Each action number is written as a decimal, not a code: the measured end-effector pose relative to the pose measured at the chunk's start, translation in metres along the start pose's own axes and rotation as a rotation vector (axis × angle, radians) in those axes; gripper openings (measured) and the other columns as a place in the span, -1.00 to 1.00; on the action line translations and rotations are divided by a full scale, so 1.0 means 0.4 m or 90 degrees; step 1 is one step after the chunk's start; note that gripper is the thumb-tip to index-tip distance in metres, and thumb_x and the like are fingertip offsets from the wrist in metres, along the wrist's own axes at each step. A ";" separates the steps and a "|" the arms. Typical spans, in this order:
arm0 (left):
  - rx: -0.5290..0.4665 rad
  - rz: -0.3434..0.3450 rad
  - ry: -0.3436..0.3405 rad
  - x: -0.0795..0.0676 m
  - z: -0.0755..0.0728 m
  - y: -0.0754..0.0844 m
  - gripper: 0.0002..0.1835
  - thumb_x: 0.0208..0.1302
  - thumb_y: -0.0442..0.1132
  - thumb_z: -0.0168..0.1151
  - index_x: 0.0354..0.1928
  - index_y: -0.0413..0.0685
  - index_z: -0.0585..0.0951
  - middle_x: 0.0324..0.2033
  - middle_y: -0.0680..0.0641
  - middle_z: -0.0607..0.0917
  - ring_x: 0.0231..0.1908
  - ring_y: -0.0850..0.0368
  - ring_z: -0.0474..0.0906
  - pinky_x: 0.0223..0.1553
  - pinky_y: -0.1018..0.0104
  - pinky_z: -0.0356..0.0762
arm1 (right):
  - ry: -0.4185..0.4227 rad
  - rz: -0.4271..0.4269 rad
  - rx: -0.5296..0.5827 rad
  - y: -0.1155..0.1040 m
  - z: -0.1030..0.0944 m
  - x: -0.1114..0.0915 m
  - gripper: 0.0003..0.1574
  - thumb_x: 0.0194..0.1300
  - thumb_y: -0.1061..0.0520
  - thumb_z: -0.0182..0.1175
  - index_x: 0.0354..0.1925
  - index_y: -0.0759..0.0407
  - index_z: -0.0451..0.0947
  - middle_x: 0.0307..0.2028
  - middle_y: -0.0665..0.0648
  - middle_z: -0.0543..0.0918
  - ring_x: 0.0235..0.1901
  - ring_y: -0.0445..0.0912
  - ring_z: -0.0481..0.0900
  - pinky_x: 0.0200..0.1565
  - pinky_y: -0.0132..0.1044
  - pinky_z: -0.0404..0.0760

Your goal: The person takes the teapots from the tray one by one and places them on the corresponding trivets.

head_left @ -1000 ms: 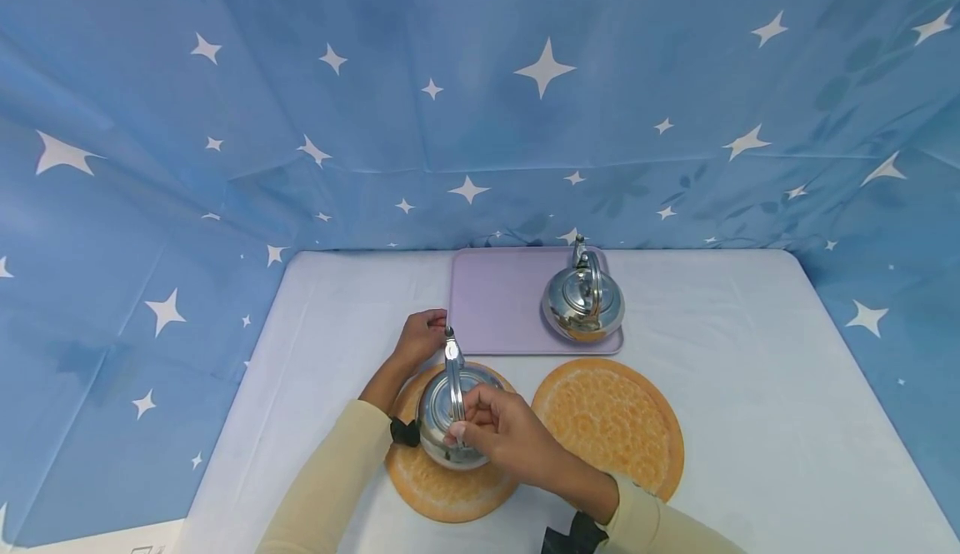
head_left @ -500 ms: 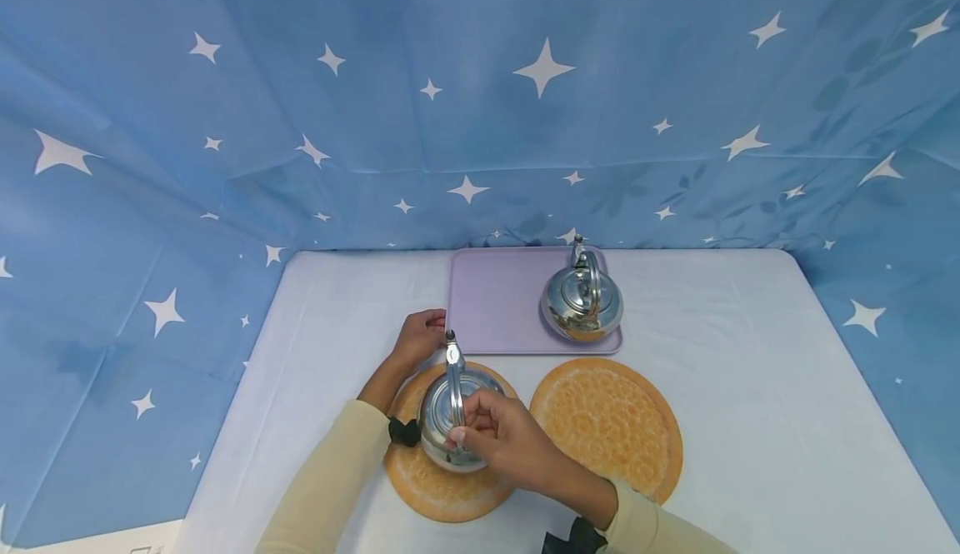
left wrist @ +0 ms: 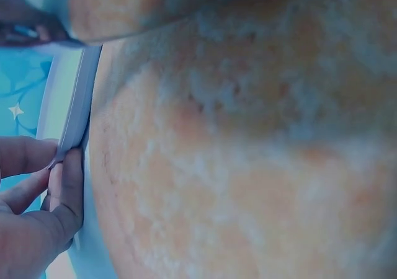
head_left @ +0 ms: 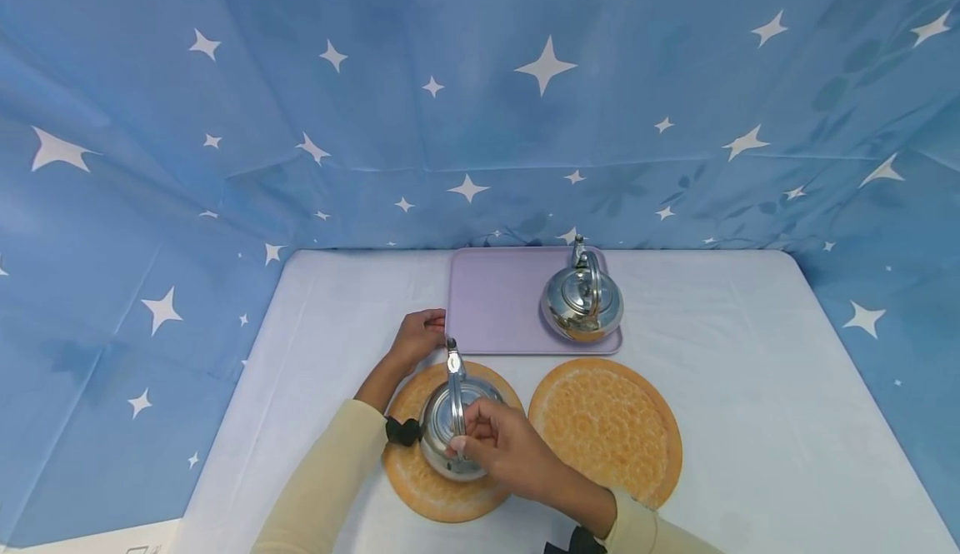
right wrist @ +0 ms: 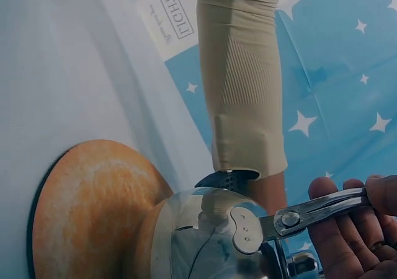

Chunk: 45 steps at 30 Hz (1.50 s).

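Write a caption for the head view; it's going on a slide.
Right hand grips a steel kettle on an orange mat; left hand holds the lilac tray.

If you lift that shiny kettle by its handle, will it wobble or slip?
Probably a little wobble: the kettle hangs from a thin metal handle pinned at a pivot, so it may swing. Its polished steel looks slippery, but the right hand curls around the handle. It looks stiff, not floppy.

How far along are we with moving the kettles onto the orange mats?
Roughly halfway, by the look of it. One kettle sits on the left orange mat, its handle held by the right hand. The left hand grips the purple tray corner. Left: the second kettle stands on the tray; the right mat is bare.
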<state>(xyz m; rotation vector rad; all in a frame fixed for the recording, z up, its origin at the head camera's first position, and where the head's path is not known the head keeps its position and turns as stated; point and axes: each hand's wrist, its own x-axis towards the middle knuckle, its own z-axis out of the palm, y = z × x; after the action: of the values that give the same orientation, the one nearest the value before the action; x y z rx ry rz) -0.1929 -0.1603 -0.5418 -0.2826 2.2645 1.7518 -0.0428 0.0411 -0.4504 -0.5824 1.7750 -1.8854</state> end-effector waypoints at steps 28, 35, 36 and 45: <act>0.025 0.004 -0.011 -0.005 0.000 0.009 -0.48 0.09 -0.60 0.21 0.17 -0.43 0.49 -0.10 -0.27 0.60 -0.13 -0.02 0.56 -0.19 0.35 0.59 | -0.006 0.001 0.028 0.019 0.004 -0.024 -0.78 0.35 0.25 0.20 -0.17 0.42 0.43 -0.29 0.30 0.66 -0.25 0.24 0.67 -0.42 -0.51 0.52; 0.022 -0.007 -0.008 -0.004 -0.003 0.012 -0.48 0.10 -0.59 0.22 0.18 -0.42 0.49 -0.08 -0.26 0.60 -0.11 -0.02 0.55 -0.17 0.35 0.58 | 0.031 0.037 0.024 0.010 0.005 -0.018 -0.74 0.30 0.24 0.25 -0.16 0.43 0.47 -0.28 0.17 0.62 -0.28 -0.11 0.65 -0.26 -0.36 0.66; 0.023 -0.008 -0.007 -0.004 -0.002 0.011 -0.48 0.10 -0.59 0.22 0.18 -0.42 0.49 -0.09 -0.26 0.60 -0.11 -0.02 0.55 -0.17 0.35 0.58 | 0.035 0.038 0.020 0.009 0.003 -0.018 -0.74 0.31 0.23 0.25 -0.14 0.43 0.48 -0.26 0.16 0.62 -0.27 -0.14 0.64 -0.24 -0.35 0.66; 0.022 -0.015 -0.007 -0.004 -0.003 0.009 -0.48 0.11 -0.59 0.23 0.18 -0.41 0.49 -0.08 -0.25 0.59 -0.09 -0.03 0.54 -0.14 0.34 0.58 | 0.116 0.056 0.004 -0.019 -0.045 -0.005 -0.68 0.39 0.18 0.16 0.01 0.39 0.48 -0.20 0.21 0.58 -0.14 0.05 0.62 -0.08 -0.22 0.63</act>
<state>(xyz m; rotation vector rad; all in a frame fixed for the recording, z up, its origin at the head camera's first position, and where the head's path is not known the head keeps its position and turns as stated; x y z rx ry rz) -0.1925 -0.1607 -0.5377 -0.2904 2.2717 1.6960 -0.0524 0.0569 -0.4439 -0.3320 1.8735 -1.9351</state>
